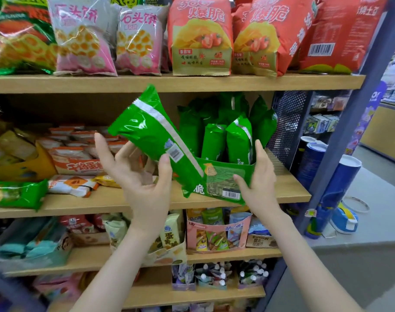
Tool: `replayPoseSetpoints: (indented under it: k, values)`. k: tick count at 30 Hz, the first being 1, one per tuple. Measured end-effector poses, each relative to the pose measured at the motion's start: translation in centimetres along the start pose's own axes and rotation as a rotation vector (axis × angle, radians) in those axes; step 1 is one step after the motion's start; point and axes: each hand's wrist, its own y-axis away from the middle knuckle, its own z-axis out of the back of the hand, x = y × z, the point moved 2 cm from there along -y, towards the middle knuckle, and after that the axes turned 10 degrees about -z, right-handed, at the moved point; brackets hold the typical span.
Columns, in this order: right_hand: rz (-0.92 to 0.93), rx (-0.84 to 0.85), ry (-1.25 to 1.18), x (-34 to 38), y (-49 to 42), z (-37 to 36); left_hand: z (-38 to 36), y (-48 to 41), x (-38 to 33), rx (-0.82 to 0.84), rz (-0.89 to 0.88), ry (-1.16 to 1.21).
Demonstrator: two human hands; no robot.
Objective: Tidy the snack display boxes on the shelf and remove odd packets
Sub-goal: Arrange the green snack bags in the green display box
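Wooden shelves fill the view, and the middle shelf [290, 188] carries the things in use. The left hand [142, 176] grips a green packet [151, 134] in front of this shelf. Its thumb is curled over the near face beside a small barcode, and its fingers are spread wide behind the packet. The packet is tilted, with its long axis running from upper left to lower right. Its back seam faces the camera, and its lower end dips down against the front of the green display box [223, 180].

The right hand [259, 176] holds that box at its front right corner. The thumb presses on the printed front panel and the fingers reach up along the right side wall. The box sits at the shelf's front edge with its near end tipped a little over the lip. More green packets [214, 140] stand upright inside it.

To the left on the same shelf are an orange display box [23, 168] holding white-and-orange packs, a loose green pack [16, 194] lying flat, and a white-and-orange pack [72, 184] beside it. Red chip bags [201, 37] and pink bags [84, 41] line the shelf above.
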Motion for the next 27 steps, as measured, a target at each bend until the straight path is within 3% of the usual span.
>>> replayPoseSetpoints:
  k: [2,4,9,11,14,18,20,22,27]
  values:
    - [0.073,-0.074,-0.062,1.1,2.1,0.0,0.7,2.1,-0.6,0.099,0.007,-0.043]
    - [0.093,-0.027,-0.188,2.8,4.1,0.0,1.6,4.3,-0.3,0.188,0.044,-0.101]
    - [-0.222,0.635,-0.660,6.7,8.6,-1.5,3.6,9.8,0.5,0.489,-0.097,-0.460]
    - [-0.351,0.725,-0.764,7.3,10.1,-2.4,4.2,11.9,0.4,0.594,-0.082,-0.477]
    - [-0.548,0.697,-0.859,6.3,11.6,-3.5,5.5,14.1,1.0,0.717,0.038,-0.524]
    - [-0.789,0.837,-1.120,4.1,13.3,-4.6,6.6,14.9,1.1,0.953,0.423,-0.341]
    - [-0.807,0.905,-1.095,3.4,13.9,-4.6,7.0,15.5,1.1,1.010,0.445,-0.355]
    - [-0.769,0.937,-0.980,2.8,14.3,-4.6,7.4,16.2,1.3,1.029,0.350,-0.444]
    - [-0.749,0.760,-0.738,1.2,14.3,-4.3,8.8,18.2,2.0,1.115,0.050,-0.774]
